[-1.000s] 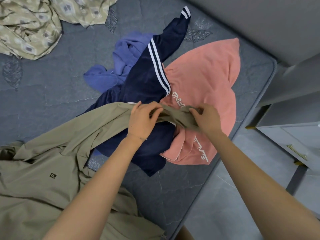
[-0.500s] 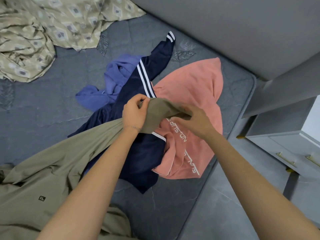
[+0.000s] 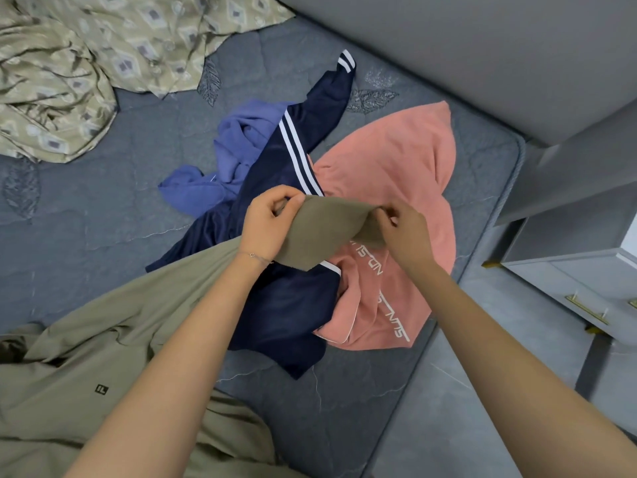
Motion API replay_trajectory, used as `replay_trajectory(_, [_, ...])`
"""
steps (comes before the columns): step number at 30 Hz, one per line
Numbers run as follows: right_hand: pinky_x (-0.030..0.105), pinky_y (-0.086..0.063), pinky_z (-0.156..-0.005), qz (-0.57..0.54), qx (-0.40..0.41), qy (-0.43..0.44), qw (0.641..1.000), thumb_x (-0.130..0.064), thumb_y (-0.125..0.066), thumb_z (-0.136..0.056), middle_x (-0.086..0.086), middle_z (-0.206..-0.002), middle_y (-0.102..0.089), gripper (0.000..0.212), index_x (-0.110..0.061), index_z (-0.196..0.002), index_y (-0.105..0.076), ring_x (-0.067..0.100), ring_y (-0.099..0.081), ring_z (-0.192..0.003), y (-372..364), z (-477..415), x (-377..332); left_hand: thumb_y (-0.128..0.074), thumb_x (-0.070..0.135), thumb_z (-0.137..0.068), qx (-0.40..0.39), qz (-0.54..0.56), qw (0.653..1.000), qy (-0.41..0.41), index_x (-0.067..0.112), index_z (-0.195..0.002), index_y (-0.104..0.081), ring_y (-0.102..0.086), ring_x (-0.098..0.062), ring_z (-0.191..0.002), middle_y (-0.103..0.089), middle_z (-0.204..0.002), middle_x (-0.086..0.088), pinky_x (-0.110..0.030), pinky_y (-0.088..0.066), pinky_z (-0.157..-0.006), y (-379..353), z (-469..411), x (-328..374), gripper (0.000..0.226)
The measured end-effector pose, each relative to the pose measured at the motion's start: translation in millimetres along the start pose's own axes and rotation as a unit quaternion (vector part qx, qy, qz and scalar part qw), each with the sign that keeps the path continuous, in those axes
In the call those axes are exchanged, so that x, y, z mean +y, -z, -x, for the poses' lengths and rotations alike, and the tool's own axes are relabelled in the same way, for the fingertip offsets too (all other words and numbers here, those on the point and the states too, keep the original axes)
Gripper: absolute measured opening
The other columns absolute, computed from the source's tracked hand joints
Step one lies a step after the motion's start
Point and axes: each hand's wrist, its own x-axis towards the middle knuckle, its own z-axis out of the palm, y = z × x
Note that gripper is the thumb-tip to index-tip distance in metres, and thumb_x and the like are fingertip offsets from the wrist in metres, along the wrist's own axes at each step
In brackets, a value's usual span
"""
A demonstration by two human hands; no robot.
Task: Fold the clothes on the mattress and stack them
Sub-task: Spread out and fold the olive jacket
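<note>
Olive shirt point(image 3: 103, 357) looks light, soft and limp, so it is best taken at hems and cuffs. Its body sprawls on the mattress point(image 3: 86, 243) at lower left, while one sleeve end point(image 3: 320, 232) is held above the navy garment point(image 3: 286, 312), pinched between left grip point(image 3: 267, 227) and right grip point(image 3: 403, 229), both closed on its edge.

Both bare arms reach forward, side by side. Left hand point(image 3: 267, 225) pinches the left edge of the cloth point(image 3: 320, 232), thumb on top, fingers curled tight. Right hand point(image 3: 401, 229) grips the cloth's right edge, knuckles up, fingers tucked under. The hands are level and close together, with the cloth between them.
</note>
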Motion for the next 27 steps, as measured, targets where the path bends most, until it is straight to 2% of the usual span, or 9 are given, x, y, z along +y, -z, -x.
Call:
replay_trajectory(2, [0.043, -0.047, -0.072, -0.019, 0.039, -0.013, 0.999, -0.021, -0.058, -0.096, 0.01, -0.081, -0.066, 0.02, -0.003, -0.088, -0.063, 0.028, -0.06, -0.076, 5, -1, -7, -0.06, 0.011, -0.093, 0.045, 0.002, 0.999, -0.01, 0.016, -0.082, -0.069, -0.06, -0.007, -0.078, -0.067, -0.08, 0.009, -0.028, -0.048, -0.082, 0, -5, 1, 0.014])
replay_trajectory(4, [0.039, -0.046, -0.072, -0.016, 0.067, -0.007, 0.998, -0.024, -0.059, -0.096, 0.007, -0.083, -0.067, 0.019, -0.006, -0.09, -0.062, 0.025, -0.059, -0.077, 8, -5, -16, -0.06, 0.012, -0.092, 0.087, -0.005, 0.996, -0.024, 0.019, -0.088, -0.071, -0.063, -0.002, -0.086, -0.069, -0.088, 0.013, -0.027, -0.051, -0.088, -2, -8, 2, 0.014])
replay_trajectory(6, [0.04, -0.047, -0.079, -0.004, 0.073, 0.006, 0.997, -0.024, -0.058, -0.095, 0.004, -0.091, -0.069, 0.015, -0.01, -0.096, -0.065, 0.024, -0.061, -0.086, 9, -11, -24, -0.059, 0.013, -0.094, 0.107, -0.023, 0.994, -0.026, 0.017, -0.108, -0.07, -0.062, -0.002, -0.102, -0.069, -0.107, 0.01, -0.028, -0.048, -0.097, 0, -7, 1, 0.018])
replay_trajectory(8, [0.042, -0.044, -0.094, 0.046, 0.041, 0.015, 0.998, -0.028, -0.057, -0.096, 0.005, -0.112, -0.067, 0.023, -0.014, -0.113, -0.066, 0.027, -0.057, -0.106, 6, -15, -29, -0.058, 0.012, -0.095, 0.112, -0.076, 0.99, -0.028, 0.014, -0.127, -0.061, -0.056, -0.009, -0.118, -0.062, -0.128, 0.003, -0.032, -0.042, -0.106, 10, -1, -8, 0.033])
replay_trajectory(10, [0.039, -0.033, -0.104, 0.096, 0.004, 0.027, 0.995, -0.032, -0.058, -0.096, 0.008, -0.131, -0.057, 0.037, -0.016, -0.13, -0.058, 0.028, -0.046, -0.124, -1, -13, -34, -0.057, 0.013, -0.095, 0.112, -0.163, 0.98, -0.023, 0.015, -0.136, -0.054, -0.048, -0.018, -0.131, -0.054, -0.14, -0.002, -0.043, -0.034, -0.112, 25, 11, -22, 0.041])
replay_trajectory(13, [0.04, -0.03, -0.111, 0.1, -0.028, 0.063, 0.993, -0.034, -0.06, -0.095, 0.011, -0.139, -0.051, 0.049, -0.012, -0.138, -0.051, 0.03, -0.041, -0.13, -19, 2, -48, -0.053, 0.027, -0.099, 0.101, -0.257, 0.961, 0.027, 0.025, -0.142, -0.046, -0.027, -0.019, -0.145, -0.039, -0.152, -0.001, -0.049, -0.013, -0.119, 50, 38, -43, 0.044])
replay_trajectory(18, [0.037, -0.026, -0.112, 0.132, -0.066, 0.138, 0.979, -0.035, -0.064, -0.093, 0.011, -0.14, -0.053, 0.053, -0.012, -0.14, -0.052, 0.03, -0.043, -0.132, -61, 33, -82, -0.052, 0.033, -0.099, 0.104, -0.349, 0.93, 0.041, 0.026, -0.14, -0.049, -0.023, -0.019, -0.147, -0.036, -0.154, 0.001, -0.047, -0.006, -0.12, 87, 80, -74, 0.042])
replay_trajectory(23, [0.04, -0.03, -0.112, 0.157, -0.107, 0.194, 0.962, -0.036, -0.066, -0.092, 0.012, -0.143, -0.051, 0.057, -0.012, -0.141, -0.051, 0.032, -0.046, -0.129, -107, 72, -117, -0.051, 0.036, -0.098, 0.133, -0.379, 0.914, 0.062, 0.025, -0.143, -0.046, -0.02, -0.02, -0.148, -0.035, -0.154, 0.001, -0.047, 0.0, -0.119, 130, 130, -104, 0.046])
replay_trajectory(27, [0.04, -0.032, -0.111, 0.178, -0.144, 0.252, 0.94, -0.038, -0.066, -0.091, 0.01, -0.142, -0.052, 0.057, -0.011, -0.14, -0.052, 0.031, -0.048, -0.127, -151, 117, -144, -0.053, 0.037, -0.097, 0.128, -0.418, 0.897, 0.064, 0.024, -0.145, -0.043, -0.023, -0.024, -0.147, -0.037, -0.154, -0.003, -0.053, -0.003, -0.118, 173, 187, -131, 0.051])
